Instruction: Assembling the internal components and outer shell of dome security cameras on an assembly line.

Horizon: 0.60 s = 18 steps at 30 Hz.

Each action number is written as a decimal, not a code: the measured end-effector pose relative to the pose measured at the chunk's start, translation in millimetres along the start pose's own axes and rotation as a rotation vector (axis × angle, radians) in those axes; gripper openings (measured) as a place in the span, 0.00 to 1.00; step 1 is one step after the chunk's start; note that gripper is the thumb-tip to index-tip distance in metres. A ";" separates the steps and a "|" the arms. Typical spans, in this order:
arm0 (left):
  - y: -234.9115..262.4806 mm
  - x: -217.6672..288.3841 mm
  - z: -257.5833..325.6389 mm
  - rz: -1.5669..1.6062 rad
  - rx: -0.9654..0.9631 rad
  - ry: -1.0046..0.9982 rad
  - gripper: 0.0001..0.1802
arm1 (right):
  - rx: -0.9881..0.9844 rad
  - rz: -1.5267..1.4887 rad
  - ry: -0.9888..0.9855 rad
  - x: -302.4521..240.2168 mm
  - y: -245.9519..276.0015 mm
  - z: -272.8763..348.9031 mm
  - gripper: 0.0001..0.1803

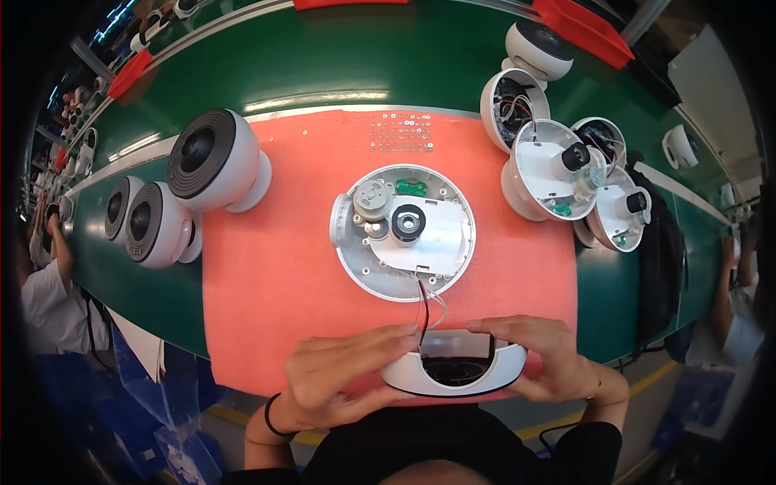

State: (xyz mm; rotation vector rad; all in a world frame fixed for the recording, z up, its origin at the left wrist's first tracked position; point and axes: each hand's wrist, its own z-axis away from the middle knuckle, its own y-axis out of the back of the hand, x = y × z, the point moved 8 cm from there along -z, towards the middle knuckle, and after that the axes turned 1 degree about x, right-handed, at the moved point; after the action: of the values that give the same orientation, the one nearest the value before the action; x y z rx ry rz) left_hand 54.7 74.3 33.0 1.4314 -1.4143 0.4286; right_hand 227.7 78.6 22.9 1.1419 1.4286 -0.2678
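A green workbench [388, 61] fills the view, and on it lies a coral-red foam mat [275, 267]. At the mat's centre sits an open round white base plate [402, 233] carrying a silver motor [373, 199], a black ring-shaped part [407, 223] and a small green circuit board [411, 187]. At ten o'clock from the plate stands a finished white dome camera [217, 162], with two more closed white units [145, 222] at nine o'clock by the mat's left edge. At two o'clock a cluster of open half-assembled units [558, 170] crowds the mat's right edge, wires showing inside. Red bins [584, 31] sit at the far rim, at one o'clock. Another person's sleeve [44, 303] shows at the far left.

At six o'clock, both hands grip a white curved housing shell [453, 370] with a dark opening. The left hand [343, 372] curls around its left end, fingers closed on the rim; the right hand [541, 356] clasps the right end, fingers laid along the top edge. Thin wires [424, 303] run from the plate down into the shell.
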 end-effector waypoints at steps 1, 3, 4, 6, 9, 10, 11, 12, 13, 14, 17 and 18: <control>-0.2 0.3 -0.4 -0.021 0.004 -0.002 0.26 | 0.005 0.012 0.000 -0.9 1.1 0.1 0.29; -1.6 2.8 -0.9 -0.044 0.010 -0.005 0.26 | -0.030 0.003 -0.111 1.8 2.5 -4.6 0.26; -0.7 4.4 -1.1 -0.096 0.048 0.004 0.27 | -0.066 -0.008 -0.222 8.0 0.7 -5.6 0.23; 0.9 4.7 0.5 -0.148 0.086 0.010 0.28 | -0.028 -0.011 -0.211 9.5 1.6 -8.5 0.23; -1.0 -11.7 9.0 -0.136 0.111 0.076 0.31 | -0.027 -0.055 -0.219 12.0 4.4 -12.5 0.23; -1.0 -21.6 14.3 0.029 0.160 0.143 0.33 | -0.067 -0.097 -0.237 13.7 1.9 -13.7 0.23; -1.7 -29.7 20.2 0.195 0.209 0.210 0.35 | -0.069 -0.097 -0.234 14.5 -1.7 -11.0 0.23; -7.1 -26.7 25.0 0.199 0.208 0.207 0.35 | 0.074 -0.236 -0.243 15.9 2.8 -3.4 0.23; -10.9 -26.6 33.7 0.240 0.257 0.250 0.36 | 0.214 -0.377 -0.248 19.6 9.0 1.8 0.24; -12.7 -28.5 41.0 0.281 0.306 0.293 0.36 | 0.213 -0.377 -0.247 20.8 9.3 1.4 0.24; -18.3 -41.2 54.3 0.386 0.338 0.371 0.35 | 0.072 -0.346 -0.225 18.1 0.7 -4.6 0.28; -17.2 -43.4 50.7 0.330 0.278 0.391 0.31 | 0.012 -0.283 -0.192 16.7 -2.8 -7.2 0.30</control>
State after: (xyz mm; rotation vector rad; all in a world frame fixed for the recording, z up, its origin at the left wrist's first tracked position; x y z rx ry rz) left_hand 39.4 51.0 -30.0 1.2383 -1.3008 1.0904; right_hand 224.6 90.3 9.1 0.8956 1.4155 -0.5713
